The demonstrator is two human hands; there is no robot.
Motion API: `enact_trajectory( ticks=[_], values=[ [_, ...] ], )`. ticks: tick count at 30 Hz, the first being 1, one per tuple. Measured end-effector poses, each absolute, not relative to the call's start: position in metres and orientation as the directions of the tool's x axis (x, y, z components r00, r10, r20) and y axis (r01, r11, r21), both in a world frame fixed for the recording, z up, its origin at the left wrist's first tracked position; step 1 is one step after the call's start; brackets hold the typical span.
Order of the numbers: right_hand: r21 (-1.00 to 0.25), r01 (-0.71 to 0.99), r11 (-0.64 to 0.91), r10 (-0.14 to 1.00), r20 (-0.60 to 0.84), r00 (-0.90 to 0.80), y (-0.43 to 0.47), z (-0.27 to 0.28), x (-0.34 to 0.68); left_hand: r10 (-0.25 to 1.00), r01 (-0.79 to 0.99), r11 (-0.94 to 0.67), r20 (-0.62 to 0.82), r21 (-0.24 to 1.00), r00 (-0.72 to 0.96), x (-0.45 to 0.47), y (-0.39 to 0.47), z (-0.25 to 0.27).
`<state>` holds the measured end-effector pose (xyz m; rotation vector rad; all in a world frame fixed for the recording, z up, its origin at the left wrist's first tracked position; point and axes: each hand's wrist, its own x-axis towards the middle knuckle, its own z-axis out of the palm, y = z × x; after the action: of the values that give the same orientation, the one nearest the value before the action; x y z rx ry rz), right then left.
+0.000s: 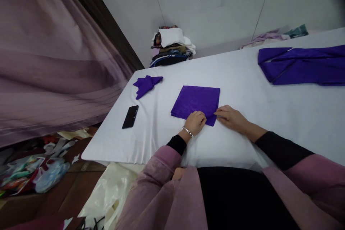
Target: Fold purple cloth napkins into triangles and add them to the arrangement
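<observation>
A purple cloth napkin (199, 97), folded into a layered square, lies on the white-covered table (237, 104) in front of me. At its near edge, my left hand (196, 122) has its fingers curled closed on the cloth. My right hand (231, 118) pinches the napkin's near right edge between thumb and fingers. A small flap of the cloth hangs toward me between the two hands. Farther left lies a second purple napkin (147, 84), knotted or bunched into a pointed shape.
A black phone (130, 116) rests near the table's left edge. Long folded purple cloth (304, 65) lies at the back right. Stacked clothes (172, 46) stand behind the table by the wall. A pinkish curtain (54, 57) hangs at left, above plastic bags (51, 176) on the floor.
</observation>
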<state>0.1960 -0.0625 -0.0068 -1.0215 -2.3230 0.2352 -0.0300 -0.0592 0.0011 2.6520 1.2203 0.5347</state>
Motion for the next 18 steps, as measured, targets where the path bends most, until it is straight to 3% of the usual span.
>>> enact_trajectory(
  ticks=[8,18],
  values=[
    [-0.38,0.61,0.695,0.718,0.4,-0.57,-0.0655,-0.0002,0.1935,0.704,0.66,-0.71,0.236,0.247,0.669,-0.0298,-0.0635,0.0041],
    [-0.373,0.627,0.684,0.729,0.383,-0.568,-0.0632,-0.0022,0.1929,0.701,0.642,-0.709,0.196,0.291,0.685,-0.0313,-0.0656,0.0063]
  ],
)
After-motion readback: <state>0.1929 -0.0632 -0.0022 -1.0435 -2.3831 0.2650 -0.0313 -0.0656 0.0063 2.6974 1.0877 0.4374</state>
